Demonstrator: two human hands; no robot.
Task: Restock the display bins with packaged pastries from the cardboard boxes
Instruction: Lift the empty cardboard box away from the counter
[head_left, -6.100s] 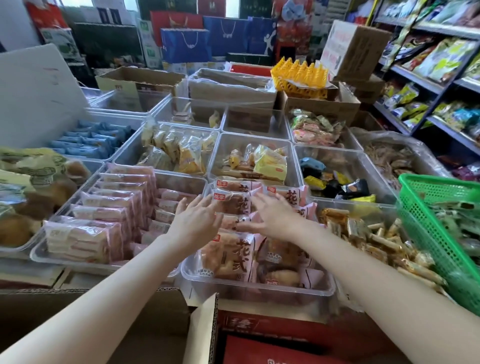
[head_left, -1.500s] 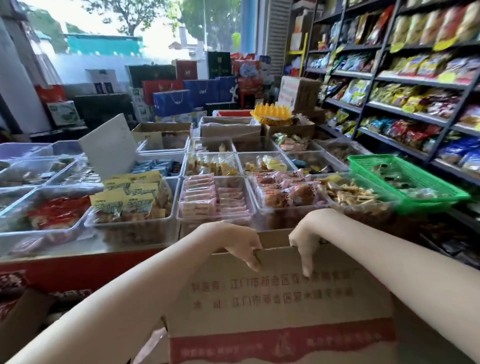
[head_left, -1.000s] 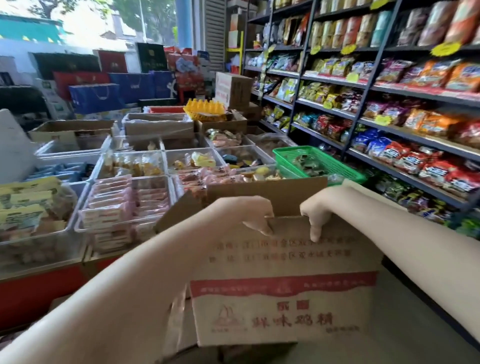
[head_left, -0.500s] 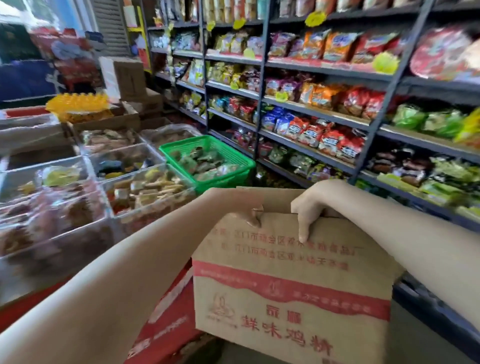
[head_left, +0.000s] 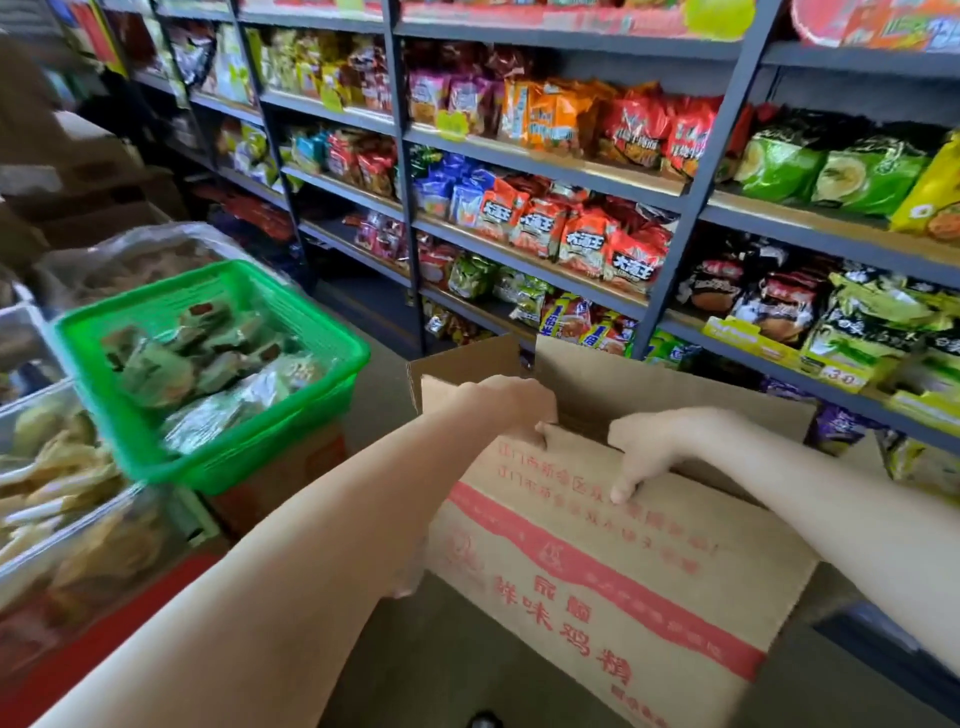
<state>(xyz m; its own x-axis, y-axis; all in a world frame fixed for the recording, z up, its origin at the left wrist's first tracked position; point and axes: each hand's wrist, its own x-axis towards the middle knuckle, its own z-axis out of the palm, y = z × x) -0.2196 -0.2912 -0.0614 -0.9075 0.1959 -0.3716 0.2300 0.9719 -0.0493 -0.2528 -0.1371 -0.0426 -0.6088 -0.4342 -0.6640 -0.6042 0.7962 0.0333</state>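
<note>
Cardboard box (head_left: 597, 566), plain brown, held up in front of the person over the aisle floor (head_left: 384, 395), between the display bins on the left and the snack shelves (head_left: 545, 270) on the right. Near face carries rows of small red print near the top, a broad red band running across it, and large red characters below the band. Top flaps stand open; the far flaps rise behind the hands. Contents hidden from this angle.

Box sits tilted: its top edge slopes down from left to right, and the red band follows the same slant. Long axis runs left to right across the view, the printed face toward the camera, the opening upward.

Left hand (head_left: 514, 405) grips the top edge of the near wall, fingers curled over the rim with the tips showing on the printed face. Right hand (head_left: 654, 447) grips the same edge further right, fingers hooked inside and the thumb pressed down on the outer face. The two hands are near each other but apart.

To the left, a green plastic basket (head_left: 291, 431) holds wrapped snacks in green and silver film. Beside it, at the left edge, a clear bin (head_left: 57, 556) holds pale packaged pastries, blurred. Shelves carry bagged snacks in red, orange, green and blue.
</note>
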